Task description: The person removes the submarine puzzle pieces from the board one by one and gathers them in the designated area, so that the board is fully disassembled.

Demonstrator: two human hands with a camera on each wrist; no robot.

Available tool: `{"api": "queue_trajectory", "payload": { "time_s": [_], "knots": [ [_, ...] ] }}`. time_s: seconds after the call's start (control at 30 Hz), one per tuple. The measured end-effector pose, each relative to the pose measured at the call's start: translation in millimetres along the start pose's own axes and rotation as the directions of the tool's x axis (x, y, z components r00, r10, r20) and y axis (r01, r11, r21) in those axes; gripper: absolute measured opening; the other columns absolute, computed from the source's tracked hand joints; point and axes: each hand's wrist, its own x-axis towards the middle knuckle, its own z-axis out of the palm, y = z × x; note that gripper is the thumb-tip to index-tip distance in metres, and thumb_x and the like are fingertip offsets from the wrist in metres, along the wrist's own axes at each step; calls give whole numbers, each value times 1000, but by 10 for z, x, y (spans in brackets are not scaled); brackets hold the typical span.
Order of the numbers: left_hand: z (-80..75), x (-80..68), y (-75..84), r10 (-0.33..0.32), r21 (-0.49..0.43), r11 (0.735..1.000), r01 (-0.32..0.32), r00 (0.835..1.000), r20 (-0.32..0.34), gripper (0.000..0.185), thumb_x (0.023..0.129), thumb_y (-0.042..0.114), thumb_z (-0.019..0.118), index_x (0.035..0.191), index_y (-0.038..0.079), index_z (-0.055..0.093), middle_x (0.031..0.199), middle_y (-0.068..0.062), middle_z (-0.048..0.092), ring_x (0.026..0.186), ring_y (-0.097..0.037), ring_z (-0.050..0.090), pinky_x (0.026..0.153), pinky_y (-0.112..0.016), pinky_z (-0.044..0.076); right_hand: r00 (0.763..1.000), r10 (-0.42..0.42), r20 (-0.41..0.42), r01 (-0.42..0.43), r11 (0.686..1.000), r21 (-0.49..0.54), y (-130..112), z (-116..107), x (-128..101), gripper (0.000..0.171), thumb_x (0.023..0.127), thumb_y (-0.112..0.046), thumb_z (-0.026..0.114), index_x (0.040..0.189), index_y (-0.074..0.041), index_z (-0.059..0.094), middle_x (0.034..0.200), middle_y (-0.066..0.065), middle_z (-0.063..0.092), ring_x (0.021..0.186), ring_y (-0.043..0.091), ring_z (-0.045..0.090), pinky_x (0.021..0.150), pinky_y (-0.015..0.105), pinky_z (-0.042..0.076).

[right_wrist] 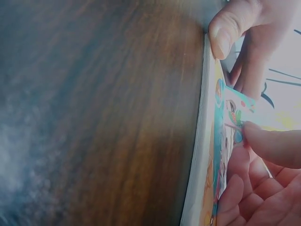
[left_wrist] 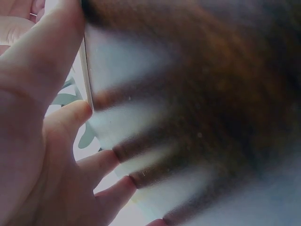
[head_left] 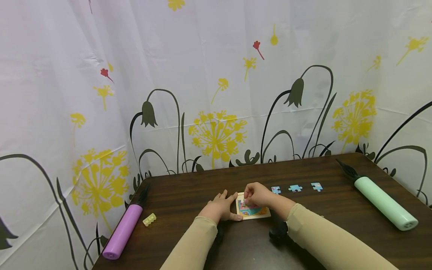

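Left-wrist table (left_wrist: 211,94) blurred

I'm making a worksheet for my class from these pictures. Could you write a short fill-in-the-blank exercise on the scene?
1. The right hand pinches a puzzle piece over the puzzle board, while the left hand steadies the board's ____ edge.
2. Beyond the right hand, ____ loose blue pieces lie in a row.
3. The pump at the table's left edge is ____.
4. The pump at the right is ____.

Missing words: left; three; purple; green
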Motion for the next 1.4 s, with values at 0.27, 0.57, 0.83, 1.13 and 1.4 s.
{"api": "queue_trajectory", "payload": {
  "time_s": [0.27,0.57,0.83,1.13,1.4],
  "knots": [
    [11,20,-2,1,9,1000,-1,1000,-1,92,77,56,77,154,22,39,158,-20,27,143,-41,25,107,-64,27,1000,-8,3,8,999,-36,50,-11,20,14,80,9,73,85,-2,65,67,3,54,56,12,50,49,23,42],
    [-28,39,-26,-25,7,1000,25,1000,18,91,77,57,77,153,24,39,158,-18,26,144,-39,24,107,-64,28,999,-24,49,29,992,-119,40,8,23,16,79,11,70,83,-5,66,69,3,56,59,13,50,52,24,42],
    [-30,33,-9,-51,8,999,50,997,50,74,92,59,59,155,27,36,160,-15,24,145,-38,22,106,-64,28,998,-40,43,45,989,-138,21,15,-7,16,77,11,68,83,-4,66,65,0,56,57,11,49,51,23,40],
    [-4,33,19,-35,-8,999,36,999,23,77,89,51,69,154,23,39,159,-19,25,144,-41,23,107,-66,24,999,-27,44,32,993,-110,23,19,-20,14,79,11,67,83,-2,64,66,2,55,56,12,47,51,23,39],
    [1,44,23,-40,-7,999,40,999,18,77,89,51,70,153,21,40,158,-20,27,143,-41,25,107,-66,25,999,25,-23,-25,1000,-11,40,7,-2,10,84,6,66,85,-3,63,67,5,53,55,14,50,48,24,41]
  ]
}}
